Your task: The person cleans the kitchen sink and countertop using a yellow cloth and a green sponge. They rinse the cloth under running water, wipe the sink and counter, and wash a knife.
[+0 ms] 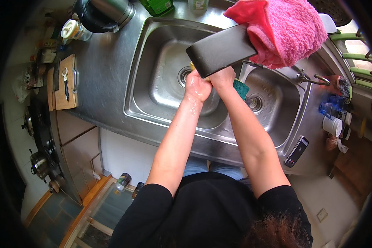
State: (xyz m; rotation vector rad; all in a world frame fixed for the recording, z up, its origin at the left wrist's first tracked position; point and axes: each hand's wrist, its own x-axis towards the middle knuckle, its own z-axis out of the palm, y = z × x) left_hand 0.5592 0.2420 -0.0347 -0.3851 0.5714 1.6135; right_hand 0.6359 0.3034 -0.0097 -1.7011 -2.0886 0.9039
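My left hand point(199, 86) is over the large left basin point(161, 93) of a steel double sink, palm turned up and wet on palm and wrist. Close beside it, my right hand point(223, 77) bends inward with its fingers hidden. A dark, flat bar point(221, 49), perhaps a tap spout, covers the fingertips of both hands. Slivers of something yellow point(192, 65) show at its edge; whether a hand holds it is hidden. Behind my right wrist, a green scouring sponge point(241, 89) shows near the divider between the basins.
A pink towel point(285, 34) drapes over the bar's far end. The small right basin point(276, 102) has a drain strainer. A phone point(296, 152) lies at the right counter edge, below blue cups point(328, 110). An electric kettle point(111, 15) and a cutting board with peeler point(66, 90) stand left.
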